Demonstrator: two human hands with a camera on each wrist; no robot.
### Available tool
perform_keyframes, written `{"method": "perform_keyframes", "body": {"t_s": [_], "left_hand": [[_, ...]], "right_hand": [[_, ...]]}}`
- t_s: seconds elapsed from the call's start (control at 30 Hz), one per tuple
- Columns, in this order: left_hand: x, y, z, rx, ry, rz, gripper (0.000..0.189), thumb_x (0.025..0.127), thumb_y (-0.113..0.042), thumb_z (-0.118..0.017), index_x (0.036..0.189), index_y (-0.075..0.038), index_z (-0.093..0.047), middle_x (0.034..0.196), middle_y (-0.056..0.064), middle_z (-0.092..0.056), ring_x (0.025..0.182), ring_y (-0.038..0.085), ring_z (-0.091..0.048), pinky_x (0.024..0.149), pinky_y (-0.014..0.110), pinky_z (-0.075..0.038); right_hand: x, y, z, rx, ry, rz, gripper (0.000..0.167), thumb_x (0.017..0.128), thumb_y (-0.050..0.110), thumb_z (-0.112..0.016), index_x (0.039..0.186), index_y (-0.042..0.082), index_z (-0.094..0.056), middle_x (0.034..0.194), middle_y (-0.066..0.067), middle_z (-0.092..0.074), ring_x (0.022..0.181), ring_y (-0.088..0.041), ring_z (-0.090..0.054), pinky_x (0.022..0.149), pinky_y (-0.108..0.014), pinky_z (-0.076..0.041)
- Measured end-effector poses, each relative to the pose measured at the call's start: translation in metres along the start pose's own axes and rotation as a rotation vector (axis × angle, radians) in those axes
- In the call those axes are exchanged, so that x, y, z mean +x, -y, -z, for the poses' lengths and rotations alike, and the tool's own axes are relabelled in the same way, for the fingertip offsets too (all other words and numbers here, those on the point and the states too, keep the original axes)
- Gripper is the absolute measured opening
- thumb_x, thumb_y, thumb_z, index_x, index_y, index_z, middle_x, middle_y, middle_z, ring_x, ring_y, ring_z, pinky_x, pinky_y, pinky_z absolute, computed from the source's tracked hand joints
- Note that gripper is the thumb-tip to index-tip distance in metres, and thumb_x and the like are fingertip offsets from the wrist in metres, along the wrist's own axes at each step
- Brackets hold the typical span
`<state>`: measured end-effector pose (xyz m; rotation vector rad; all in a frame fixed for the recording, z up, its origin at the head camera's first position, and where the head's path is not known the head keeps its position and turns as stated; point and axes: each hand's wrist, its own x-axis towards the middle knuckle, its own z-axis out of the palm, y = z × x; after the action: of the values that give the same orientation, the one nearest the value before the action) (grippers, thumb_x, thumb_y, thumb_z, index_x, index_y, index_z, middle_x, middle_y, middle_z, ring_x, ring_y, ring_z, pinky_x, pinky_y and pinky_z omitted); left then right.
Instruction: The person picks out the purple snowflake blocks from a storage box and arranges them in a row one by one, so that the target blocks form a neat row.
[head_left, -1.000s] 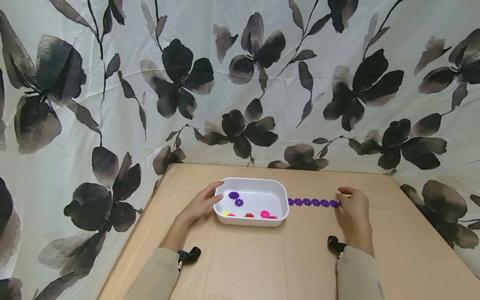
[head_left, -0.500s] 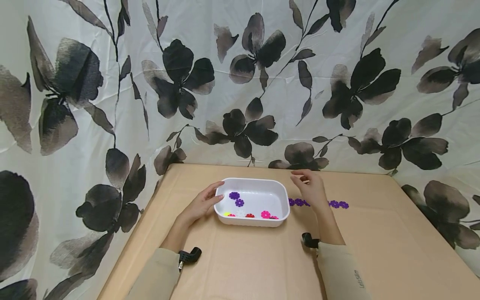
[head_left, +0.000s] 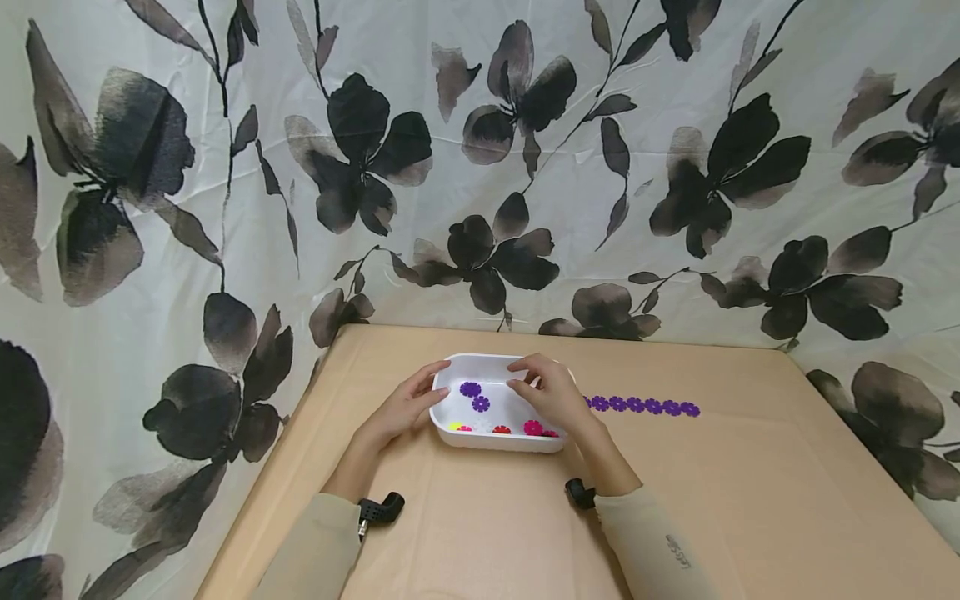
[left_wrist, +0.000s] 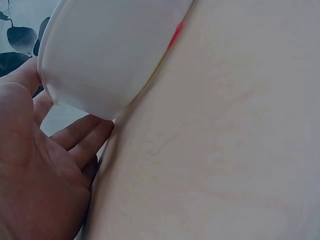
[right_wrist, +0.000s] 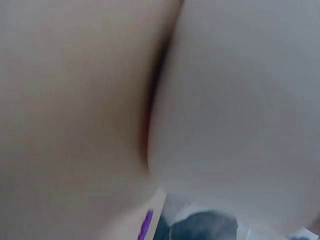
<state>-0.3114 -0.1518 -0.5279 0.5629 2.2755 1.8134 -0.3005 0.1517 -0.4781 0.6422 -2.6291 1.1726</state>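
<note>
A white plastic tray (head_left: 487,443) sits on the table, holding two purple flower-shaped pieces (head_left: 480,403) and several pink, red and yellow ones along its near wall. At its left end my left hand (head_left: 401,408) grips the wall, thumb over the rim; the left wrist view shows that hand's fingers (left_wrist: 87,142) against the tray's outside. My right hand (head_left: 555,396) reaches in over the right end, thumb and index finger apart, nothing visible between them. It covers part of the right rim. A straight row of purple flower pieces (head_left: 636,405) lies right of the tray.
The wooden-toned table (head_left: 750,483) runs back to a white curtain (head_left: 450,183) with dark printed flowers. A small black camera (head_left: 382,508) is worn on the left wrist, another black camera (head_left: 579,493) on the right.
My right hand has left the far end of the purple row and moved left, over the tray. The whole row now shows except where it meets the tray. My left hand stays put.
</note>
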Motion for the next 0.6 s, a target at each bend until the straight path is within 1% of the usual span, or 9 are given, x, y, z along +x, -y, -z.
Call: {"method": "perform_keyframes", "body": {"t_s": [0.17,0.27,0.4,0.47,0.6], "left_hand": [[0.000,-0.002,0.000,-0.013,0.006,0.002,0.057,0.106,-0.030,-0.062,0.159,-0.023,-0.042,0.170,0.010,-0.032,0.157,0.036,-0.030,0.125,0.054,-0.030],[0.000,-0.002,0.000,-0.011,0.005,0.010,0.057,0.106,-0.031,-0.062,0.159,-0.023,-0.042,0.170,0.009,-0.032,0.157,0.036,-0.029,0.126,0.054,-0.028],[0.001,-0.001,0.000,-0.008,0.011,0.016,0.058,0.106,-0.031,-0.061,0.160,-0.022,-0.040,0.170,0.010,-0.032,0.157,0.038,-0.031,0.125,0.056,-0.029],[0.001,0.000,0.000,-0.009,0.015,0.017,0.059,0.107,-0.031,-0.061,0.160,-0.022,-0.040,0.170,0.009,-0.032,0.157,0.037,-0.030,0.125,0.057,-0.028],[0.001,-0.001,0.001,-0.008,0.021,0.010,0.059,0.107,-0.030,-0.061,0.160,-0.021,-0.039,0.171,0.009,-0.031,0.158,0.037,-0.028,0.125,0.057,-0.028]], "right_hand": [[0.007,0.011,-0.016,-0.050,0.055,-0.008,0.028,0.095,0.020,-0.077,0.121,0.008,-0.075,0.113,-0.007,-0.075,0.084,-0.014,-0.060,0.066,-0.024,-0.051],[0.012,0.015,-0.026,-0.084,0.097,0.001,0.030,0.096,0.020,-0.077,0.122,0.006,-0.075,0.117,-0.008,-0.074,0.084,-0.015,-0.060,0.069,-0.025,-0.050],[0.018,0.015,-0.036,-0.141,0.182,0.030,0.032,0.096,0.019,-0.077,0.124,0.005,-0.074,0.120,-0.010,-0.072,0.086,-0.017,-0.061,0.074,-0.028,-0.052],[0.020,0.015,-0.040,-0.153,0.227,0.040,0.032,0.095,0.017,-0.077,0.125,0.006,-0.074,0.121,-0.011,-0.071,0.089,-0.019,-0.062,0.076,-0.030,-0.053],[0.023,0.014,-0.044,-0.160,0.306,0.029,0.033,0.095,0.015,-0.077,0.126,0.006,-0.073,0.119,-0.011,-0.071,0.093,-0.021,-0.063,0.082,-0.035,-0.056]]}}
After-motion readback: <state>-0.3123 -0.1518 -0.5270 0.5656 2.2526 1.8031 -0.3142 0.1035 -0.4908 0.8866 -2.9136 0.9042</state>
